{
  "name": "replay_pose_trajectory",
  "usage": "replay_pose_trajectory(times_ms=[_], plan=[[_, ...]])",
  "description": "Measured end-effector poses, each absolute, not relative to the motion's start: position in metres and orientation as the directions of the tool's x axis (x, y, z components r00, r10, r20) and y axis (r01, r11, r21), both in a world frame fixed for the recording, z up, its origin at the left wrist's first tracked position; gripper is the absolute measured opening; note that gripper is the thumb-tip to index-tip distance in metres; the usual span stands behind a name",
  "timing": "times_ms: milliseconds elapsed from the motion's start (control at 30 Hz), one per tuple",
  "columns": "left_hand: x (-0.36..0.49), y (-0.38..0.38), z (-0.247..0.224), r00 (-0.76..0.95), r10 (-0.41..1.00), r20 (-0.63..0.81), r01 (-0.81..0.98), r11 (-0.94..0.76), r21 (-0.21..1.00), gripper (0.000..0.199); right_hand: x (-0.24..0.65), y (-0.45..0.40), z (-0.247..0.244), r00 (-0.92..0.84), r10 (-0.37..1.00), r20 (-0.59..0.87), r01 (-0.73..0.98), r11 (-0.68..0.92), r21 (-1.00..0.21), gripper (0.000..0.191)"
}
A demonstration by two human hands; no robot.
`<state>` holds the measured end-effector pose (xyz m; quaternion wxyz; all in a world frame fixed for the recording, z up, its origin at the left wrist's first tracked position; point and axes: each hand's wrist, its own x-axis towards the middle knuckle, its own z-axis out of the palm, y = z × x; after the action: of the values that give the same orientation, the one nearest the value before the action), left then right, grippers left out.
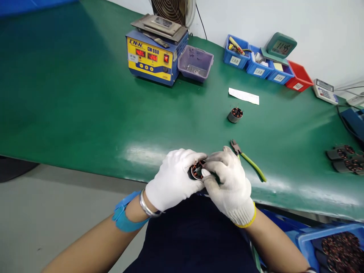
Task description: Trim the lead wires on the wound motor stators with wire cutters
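Observation:
At the front edge of the table, a round motor stator (197,170) with copper windings sits between my two gloved hands. My left hand (178,174) is wrapped around its left side, thumb and fingers closed on the casing. From the right, the bent fingers and thumb of my right hand (224,172) close on the stator's rim and cover that part; any wire end pinched there is hidden. Just beyond the right hand lie cutting pliers (250,163) with green handles. Another motor stator (235,115) stands upright farther back, thin wire ends sticking up.
A yellow-and-blue CMW unit (150,60) stands at the back beside a purple bin (196,62). Blue boxes (237,57), a red box (300,77) and a calculator (325,92) line the wall. Several stators (344,157) lie at right; a blue crate (305,242) holds more below.

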<state>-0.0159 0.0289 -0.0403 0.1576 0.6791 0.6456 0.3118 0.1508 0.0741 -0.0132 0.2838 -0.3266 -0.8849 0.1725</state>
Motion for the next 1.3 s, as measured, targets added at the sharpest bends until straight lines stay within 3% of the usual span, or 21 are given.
replay_pose_trajectory(times_ms=[100, 233, 433, 567, 667, 767, 900, 1067, 1233, 1300], plan=[[-0.014, 0.030, -0.041, -0.067, 0.965, 0.255, 0.771, -0.112, 0.627, 0.038, 0.159, 0.071, -0.017, -0.620, 0.661, 0.424, 0.449, 0.741, -0.499, 0.014], [-0.013, 0.029, -0.042, -0.061, 0.956, 0.288, 0.777, -0.136, 0.615, 0.036, 0.161, 0.071, -0.026, -0.507, 0.765, 0.398, 0.532, 0.641, -0.553, 0.009], [-0.012, 0.029, -0.041, -0.042, 0.963, 0.266, 0.786, -0.132, 0.603, 0.034, 0.158, 0.086, -0.016, -0.530, 0.840, 0.118, 0.654, 0.493, -0.574, 0.003], [-0.014, 0.026, -0.042, 0.002, 0.951, 0.308, 0.811, -0.182, 0.555, 0.052, 0.158, 0.092, -0.001, -0.614, 0.789, -0.028, 0.633, 0.472, -0.614, 0.039], [-0.015, 0.026, -0.045, 0.049, 0.934, 0.355, 0.828, -0.237, 0.508, 0.067, 0.149, 0.091, -0.003, -0.655, 0.740, 0.155, 0.534, 0.597, -0.599, 0.027], [-0.014, 0.027, -0.047, 0.031, 0.930, 0.366, 0.833, -0.226, 0.504, 0.072, 0.145, 0.089, -0.011, -0.684, 0.620, 0.386, 0.422, 0.767, -0.483, 0.013], [-0.012, 0.029, -0.045, -0.010, 0.944, 0.329, 0.830, -0.175, 0.529, 0.069, 0.154, 0.087, -0.020, -0.617, 0.657, 0.434, 0.405, 0.737, -0.541, 0.011], [-0.012, 0.031, -0.044, 0.073, 0.940, 0.334, 0.820, -0.247, 0.516, 0.062, 0.154, 0.097, -0.027, -0.510, 0.796, 0.325, 0.541, 0.591, -0.598, 0.009], [-0.015, 0.030, -0.047, 0.069, 0.940, 0.334, 0.803, -0.252, 0.540, 0.061, 0.154, 0.105, -0.002, -0.589, 0.808, -0.031, 0.681, 0.476, -0.556, 0.007], [-0.015, 0.029, -0.048, 0.062, 0.949, 0.310, 0.792, -0.235, 0.564, 0.069, 0.152, 0.103, 0.006, -0.584, 0.807, -0.088, 0.688, 0.435, -0.580, 0.015]])
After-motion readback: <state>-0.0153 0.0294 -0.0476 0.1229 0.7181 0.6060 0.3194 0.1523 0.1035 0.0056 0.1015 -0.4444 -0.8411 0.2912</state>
